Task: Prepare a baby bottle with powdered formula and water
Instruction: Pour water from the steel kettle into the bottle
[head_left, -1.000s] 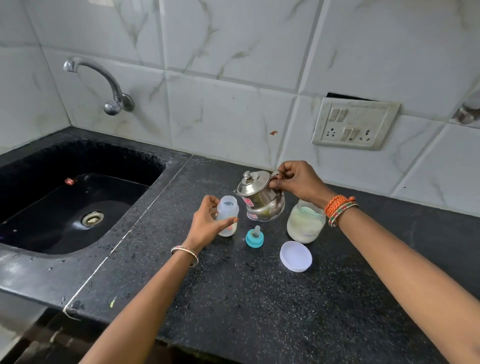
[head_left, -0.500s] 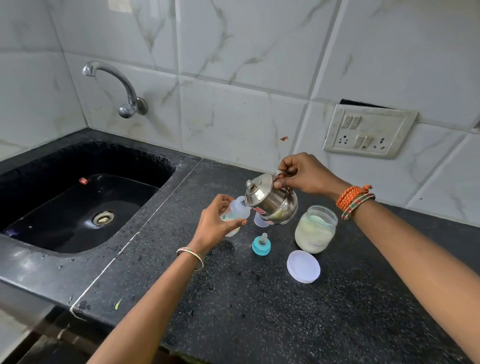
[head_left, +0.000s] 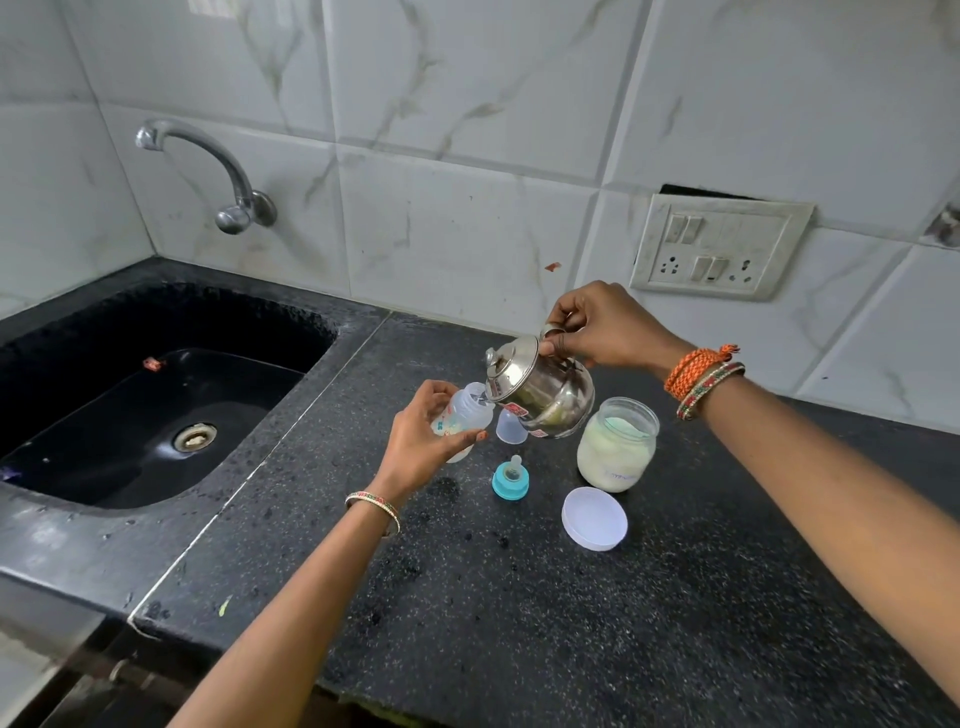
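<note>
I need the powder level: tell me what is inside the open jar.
The jar holds pale, creamy powder, filling most of it. No scoop shows; anything buried in the powder is hidden.

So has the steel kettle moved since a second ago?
Yes. The steel kettle has lifted off the counter beside the powder jar and tipped left, its spout now at the mouth of the baby bottle.

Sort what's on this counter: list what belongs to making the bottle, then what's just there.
In use: bottle, kettle, powder jar, jar lid, teat, clear cap.
Just there: tap, sink, switch plate.
</note>
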